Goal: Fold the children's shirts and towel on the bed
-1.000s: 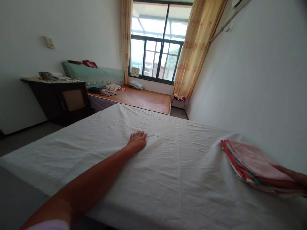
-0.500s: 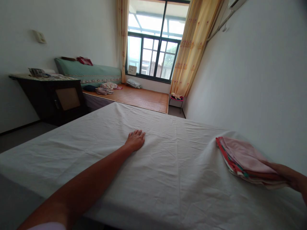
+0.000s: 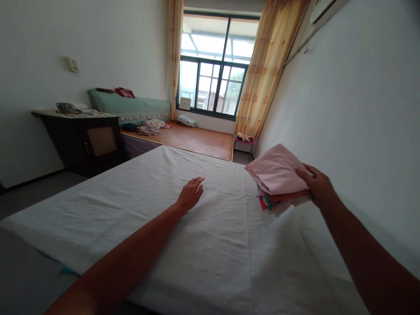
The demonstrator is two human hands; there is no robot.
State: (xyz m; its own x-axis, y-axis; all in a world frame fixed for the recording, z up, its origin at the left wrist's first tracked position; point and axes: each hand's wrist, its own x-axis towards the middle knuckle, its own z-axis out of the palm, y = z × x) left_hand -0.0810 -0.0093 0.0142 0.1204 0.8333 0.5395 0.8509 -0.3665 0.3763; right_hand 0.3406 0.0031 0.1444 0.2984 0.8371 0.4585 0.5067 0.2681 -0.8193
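Observation:
A stack of folded cloths (image 3: 277, 170), pale pink on top with red, green and white layers below, is in the grip of my right hand (image 3: 316, 183). The thumb lies on top of the stack at its right edge, and the other fingers are partly hidden. The stack is over the right half of a white sheet (image 3: 210, 253) spread on a table or bed. My left hand (image 3: 192, 192) is at the middle of the sheet, fingers extended and holding nothing. Whether its palm touches the sheet I cannot tell.
Beyond the sheet lies a bed with a brown mat (image 3: 200, 140), bearing crumpled clothes (image 3: 151, 127) and a green-covered headboard (image 3: 138, 107). A dark cabinet (image 3: 101, 138) stands left. A small pink stool (image 3: 244, 139) is by the curtain (image 3: 262, 65). A white wall (image 3: 357, 113) borders the right.
My right hand has carried the cloth stack left and away from me, toward the middle. The left hand has tilted and its fingers have drawn closer together. The view has shifted slightly.

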